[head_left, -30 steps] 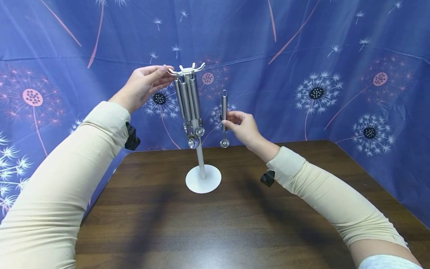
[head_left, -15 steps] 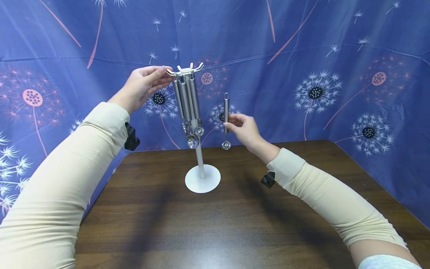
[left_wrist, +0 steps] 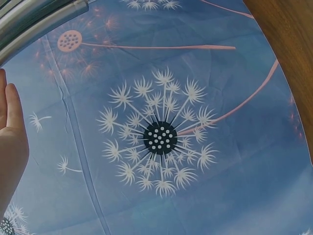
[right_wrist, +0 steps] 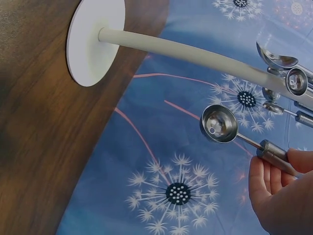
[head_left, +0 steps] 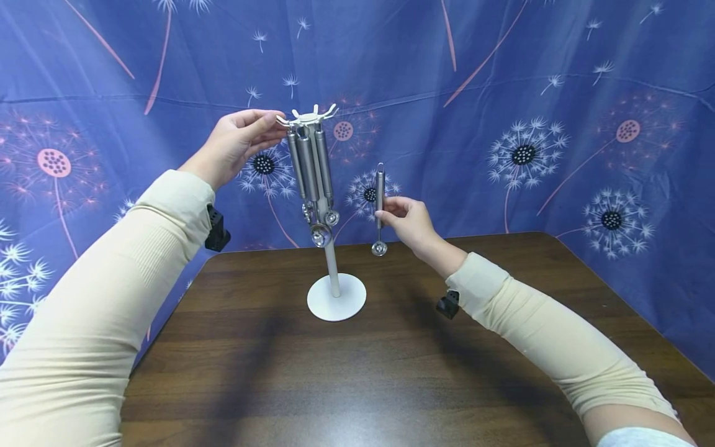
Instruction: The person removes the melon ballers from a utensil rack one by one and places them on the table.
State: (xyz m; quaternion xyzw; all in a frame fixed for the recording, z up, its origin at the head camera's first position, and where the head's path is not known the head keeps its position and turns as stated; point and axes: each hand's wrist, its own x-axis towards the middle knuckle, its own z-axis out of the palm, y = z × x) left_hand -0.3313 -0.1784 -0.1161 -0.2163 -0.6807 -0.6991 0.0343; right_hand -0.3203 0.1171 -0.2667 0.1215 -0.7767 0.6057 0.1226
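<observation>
A white rack stands on the table, with a round base and upturned hooks at its top. Several steel utensils with tubular handles hang from it, round bowls downward. My left hand pinches the tip of a left hook between thumb and fingers. To the right of the rack, my right hand holds a steel melon baller by its handle, upright with the bowl down and the loop on top. The right wrist view shows the melon baller's round bowl apart from the hanging utensils.
The dark wooden table spreads beneath both arms. Behind it hangs a blue cloth printed with dandelions, close beyond the rack. A small black camera sits on the right wrist, another camera on the left.
My right hand has lowered the melon baller and drawn it slightly right, away from the rack. The left hand keeps its hold on the hook.
</observation>
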